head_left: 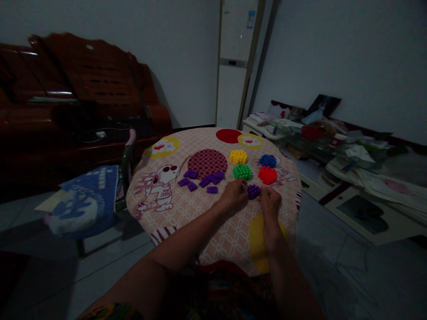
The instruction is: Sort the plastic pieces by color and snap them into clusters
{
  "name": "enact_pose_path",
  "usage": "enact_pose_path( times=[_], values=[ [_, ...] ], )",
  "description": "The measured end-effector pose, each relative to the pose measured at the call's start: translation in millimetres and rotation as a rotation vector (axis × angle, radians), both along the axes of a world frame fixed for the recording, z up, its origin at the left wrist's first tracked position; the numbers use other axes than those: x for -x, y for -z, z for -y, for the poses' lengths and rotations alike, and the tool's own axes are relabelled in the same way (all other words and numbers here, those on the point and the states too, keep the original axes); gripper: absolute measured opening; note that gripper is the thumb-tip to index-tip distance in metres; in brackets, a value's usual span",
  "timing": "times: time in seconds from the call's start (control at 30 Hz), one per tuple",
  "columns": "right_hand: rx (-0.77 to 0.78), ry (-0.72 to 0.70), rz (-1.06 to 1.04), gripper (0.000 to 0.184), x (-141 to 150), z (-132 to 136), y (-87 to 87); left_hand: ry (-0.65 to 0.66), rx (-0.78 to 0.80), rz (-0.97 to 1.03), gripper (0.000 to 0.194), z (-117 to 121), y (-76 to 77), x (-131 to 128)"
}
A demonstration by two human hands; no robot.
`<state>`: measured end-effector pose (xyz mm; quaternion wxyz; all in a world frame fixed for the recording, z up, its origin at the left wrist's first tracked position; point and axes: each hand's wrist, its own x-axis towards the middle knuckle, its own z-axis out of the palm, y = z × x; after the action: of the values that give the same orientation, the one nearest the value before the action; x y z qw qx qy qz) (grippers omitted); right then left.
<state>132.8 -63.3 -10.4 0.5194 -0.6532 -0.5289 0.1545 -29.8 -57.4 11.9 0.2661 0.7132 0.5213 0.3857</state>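
Note:
A small cluster of purple building blocks point(253, 192), studs up, sits on the cloth-covered table between my two hands. My left hand point(236, 192) is at its left side, fingers curled and closed against it. From the right, my right hand point(270, 198) meets the cluster with bent fingers pressed together. Loose purple blocks point(207, 179) lie scattered to the left. Beyond my hands stand grouped blocks by colour: green blocks point(242, 172), yellow blocks point(238, 156), blue blocks point(267, 161) and red blocks point(267, 175). The dim light hides the exact finger contacts.
The round table point(207, 222) has a patterned pink cloth. A chair with a blue cover point(90, 200) stands at the left, before a wooden sofa point(96, 80). On the right is a low cabinet point(360, 209) with cluttered items on top. A tall white appliance point(233, 89) stands behind.

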Motion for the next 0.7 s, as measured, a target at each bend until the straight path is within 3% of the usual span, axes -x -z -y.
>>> enact_pose_path(
  times=[0.17,0.27,0.4,0.6,0.7],
  values=[
    [0.009,0.011,-0.041,0.037,0.2,-0.9,3.1,-0.171,-0.245,-0.286,0.033,-29.4,-7.4,38.8],
    [0.011,0.006,-0.05,0.038,0.8,-0.9,3.4,-0.292,-0.187,-0.439,0.029,-39.2,-10.9,58.2],
    [-0.001,0.016,-0.028,0.037,1.0,-1.1,2.6,-0.299,-0.035,-0.571,0.022,-38.1,-14.5,68.7],
    [-0.015,-0.003,-0.031,0.04,1.5,0.2,0.7,-0.318,-0.101,-0.425,0.026,-32.7,-19.8,65.8],
    [-0.018,0.001,-0.027,0.041,2.0,0.4,0.6,-0.238,-0.145,-0.278,0.036,-31.3,-19.1,61.2]
  ],
)
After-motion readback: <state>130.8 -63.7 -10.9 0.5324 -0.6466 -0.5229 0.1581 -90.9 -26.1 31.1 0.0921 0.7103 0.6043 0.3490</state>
